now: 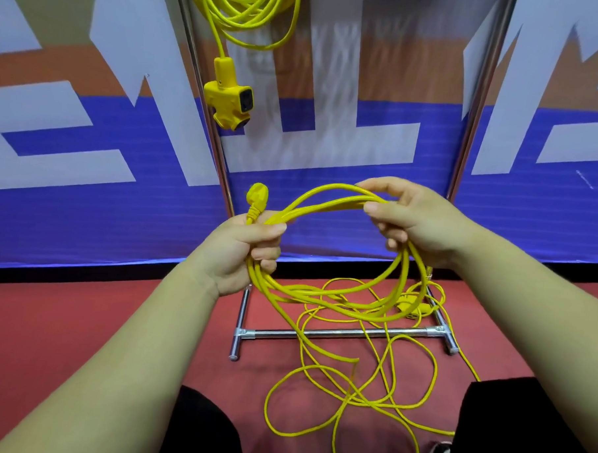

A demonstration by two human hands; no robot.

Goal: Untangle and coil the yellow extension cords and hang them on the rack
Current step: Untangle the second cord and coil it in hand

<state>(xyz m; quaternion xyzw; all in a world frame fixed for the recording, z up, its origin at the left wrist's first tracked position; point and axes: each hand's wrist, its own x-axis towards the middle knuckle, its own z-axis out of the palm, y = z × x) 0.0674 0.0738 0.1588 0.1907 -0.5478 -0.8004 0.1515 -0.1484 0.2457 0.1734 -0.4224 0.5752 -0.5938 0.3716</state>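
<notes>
a: hands?
b: left hand (245, 254) has its fingers curled tight round one side of the coil (301, 292), thumb laid over the strands. the plug (257, 195) stands up just above that fist.
a: right?
b: right hand (410, 224) pinches the top strands between thumb and forefinger; the lower fingers hook round the coil's far side.
a: where is the coil?
b: in the air between both hands, in front of the rack (337, 333). one strand drops from it to the loose cord (353, 398), which lies tangled on the red floor (81, 319) across the rack's base bar.
a: anything on the rack?
b: a second coil (248, 11) hangs at the top left, with its socket block (229, 96) dangling beside the left pole.
</notes>
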